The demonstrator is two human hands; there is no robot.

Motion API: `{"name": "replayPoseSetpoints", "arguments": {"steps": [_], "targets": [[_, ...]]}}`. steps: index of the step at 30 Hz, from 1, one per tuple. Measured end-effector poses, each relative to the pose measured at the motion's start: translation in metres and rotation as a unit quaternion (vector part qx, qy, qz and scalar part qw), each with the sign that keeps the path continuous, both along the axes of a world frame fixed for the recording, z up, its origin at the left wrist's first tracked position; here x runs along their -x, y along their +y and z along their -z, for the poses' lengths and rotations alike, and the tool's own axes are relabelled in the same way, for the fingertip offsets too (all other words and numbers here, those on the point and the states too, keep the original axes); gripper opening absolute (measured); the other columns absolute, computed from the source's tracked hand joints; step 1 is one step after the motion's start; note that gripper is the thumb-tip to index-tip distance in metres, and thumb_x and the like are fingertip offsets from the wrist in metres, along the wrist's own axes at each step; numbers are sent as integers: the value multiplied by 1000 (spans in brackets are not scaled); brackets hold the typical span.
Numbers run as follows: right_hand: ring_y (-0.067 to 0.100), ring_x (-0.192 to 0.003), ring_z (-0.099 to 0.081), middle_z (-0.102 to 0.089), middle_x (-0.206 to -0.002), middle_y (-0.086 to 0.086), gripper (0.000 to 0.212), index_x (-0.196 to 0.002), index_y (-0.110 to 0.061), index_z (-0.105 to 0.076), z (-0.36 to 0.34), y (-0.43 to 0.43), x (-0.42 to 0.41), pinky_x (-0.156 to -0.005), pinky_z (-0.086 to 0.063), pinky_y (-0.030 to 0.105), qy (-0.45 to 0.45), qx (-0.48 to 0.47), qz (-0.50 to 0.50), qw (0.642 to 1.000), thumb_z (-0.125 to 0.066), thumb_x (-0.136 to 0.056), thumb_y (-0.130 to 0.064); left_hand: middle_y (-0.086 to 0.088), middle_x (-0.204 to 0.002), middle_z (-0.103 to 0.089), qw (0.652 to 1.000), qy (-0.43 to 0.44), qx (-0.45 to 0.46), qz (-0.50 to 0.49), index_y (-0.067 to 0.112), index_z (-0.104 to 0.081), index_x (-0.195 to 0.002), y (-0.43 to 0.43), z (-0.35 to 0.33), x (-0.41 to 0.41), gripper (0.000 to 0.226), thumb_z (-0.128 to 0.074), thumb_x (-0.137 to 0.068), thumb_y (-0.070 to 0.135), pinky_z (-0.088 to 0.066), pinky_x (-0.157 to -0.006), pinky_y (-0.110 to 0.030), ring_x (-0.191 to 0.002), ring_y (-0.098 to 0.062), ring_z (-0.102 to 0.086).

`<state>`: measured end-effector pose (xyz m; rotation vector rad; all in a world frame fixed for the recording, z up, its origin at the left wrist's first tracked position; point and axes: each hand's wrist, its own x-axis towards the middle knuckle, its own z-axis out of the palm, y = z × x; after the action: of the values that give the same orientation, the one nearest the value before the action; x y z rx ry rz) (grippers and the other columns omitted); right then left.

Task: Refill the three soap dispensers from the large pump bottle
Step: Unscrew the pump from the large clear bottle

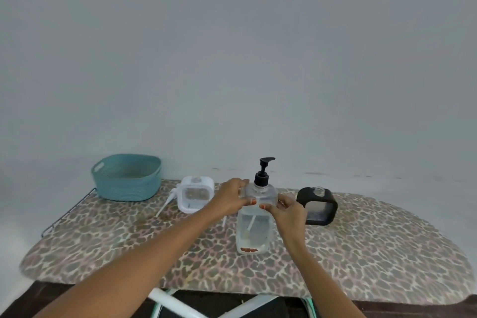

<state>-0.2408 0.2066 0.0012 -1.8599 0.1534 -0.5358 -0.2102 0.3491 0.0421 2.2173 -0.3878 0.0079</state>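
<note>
- In the lower middle of the frame I have the large pump bottle (254,224) upright on the leopard-print ironing board (361,253). Its long axis is vertical, and its black pump head (263,173) sits on top with the spout pointing to the right of the frame.
- Both hands are clamped on the bottle's shoulders just below the pump collar. The left hand (229,199) wraps it from the left, and the right hand (289,210) pinches it from the right with the thumb on the front face. Neither hand is on the pump itself.
- My next move turns on this: the collar lies straight above both grips, on the bottle's own axis. I judge that either hand can slide up to it while the other steadies the body; the left looks slightly nearer.
- The white dispenser (196,197) stands left of the bottle, just behind the left hand. Its top opening looks uncapped, though the picture is too soft for me to be sure.
- A loose white pump tube (166,201) lies on the board beside it.
- The black dispenser (317,205) stands right of the bottle, just behind the right hand, its neck apparently open too.
- I find only two dispensers; a third may be hidden behind the bottle and hands.
- A teal basket (126,177) sits at the board's far left, well apart from the work.
- Nothing blocks a tilt toward either dispenser, but both stand near enough for an elbow to knock them.
</note>
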Motion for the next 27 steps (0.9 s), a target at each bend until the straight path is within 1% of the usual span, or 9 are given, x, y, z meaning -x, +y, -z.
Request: {"name": "replayPoseSetpoints", "arguments": {"steps": [3,6,8,12,16,18,20,24,27], "targets": [[11,-80,-58,-67,-87,6,34,-99,0,-67,8,10,5,-70,-46,15,2,-6,-8,1000,-79,-69,-7,-9,-117,-58,1000,-11,-10,2,9,-55,-122,11,13,2,46,-69,-79,18,-42,-75,-21,-102,-19,-53],[3,-72,-55,-62,-80,-2,30,-95,-1,-67,15,13,8,-59,-45,5,-1,-8,-13,1000,-78,-68,-5,-7,-124,-55,1000,-9,-12,13,9,-56,-121,14,22,2,45,-69,-79,17,-41,-84,-23,-100,-12,-48],[3,-70,-55,-59,-72,-9,24,-88,-5,-65,17,13,8,-59,-46,3,-7,-18,-15,1000,-79,-67,-4,-8,-131,-51,1000,-5,-12,19,9,-53,-125,15,24,1,49,-68,-80,16,-38,-90,-24,-106,-16,-49],[13,-79,-60,-60,-77,-4,28,-85,-9,-59,17,7,5,-71,-49,15,31,9,-38,999,-81,-67,-12,-3,-140,-39,999,-13,-30,18,13,-47,-131,17,30,-1,55,-68,-81,22,-32,-97,-20,-126,-19,-41],[10,-93,-55,-55,-95,-7,41,-102,-13,-54,7,-1,-3,-72,-43,13,64,76,-73,992,-76,-73,-31,5,-126,-54,999,-9,13,46,18,-55,-123,16,31,4,53,-73,-75,29,-39,-88,-13,-112,-11,-52],[10,-102,-52,-53,-106,-6,50,-113,-12,-54,-2,2,-9,-84,-44,22,54,136,-68,987,-69,-77,-43,7,-126,-51,999,-12,30,21,17,-49,-129,12,33,5,62,-73,-74,33,-39,-91,-19,-117,-14,-51],[14,-105,-52,-54,-108,-3,51,-115,-13,-57,-12,10,-16,-89,-45,28,41,190,-59,979,-64,-78,-48,11,-116,-49,999,-17,38,-6,17,-47,-130,9,31,6,63,-73,-74,31,-38,-85,-15,-113,-12,-50],[15,-85,-48,-46,-91,-1,38,-99,-8,-60,-28,20,-26,-70,-35,21,43,246,-52,967,-64,-82,-42,6,-98,-61,999,-19,37,6,30,-56,-112,12,33,1,42,-73,-74,29,-40,-70,-11,-91,-13,-57],[13,-77,-45,-45,-89,0,38,-97,-5,-61,-32,19,-31,-57,-32,14,34,240,-57,969,-66,-80,-39,12,-88,-59,999,-19,38,6,27,-57,-108,15,37,-6,41,-75,-72,33,-39,-62,-11,-77,-3,-53]]}}
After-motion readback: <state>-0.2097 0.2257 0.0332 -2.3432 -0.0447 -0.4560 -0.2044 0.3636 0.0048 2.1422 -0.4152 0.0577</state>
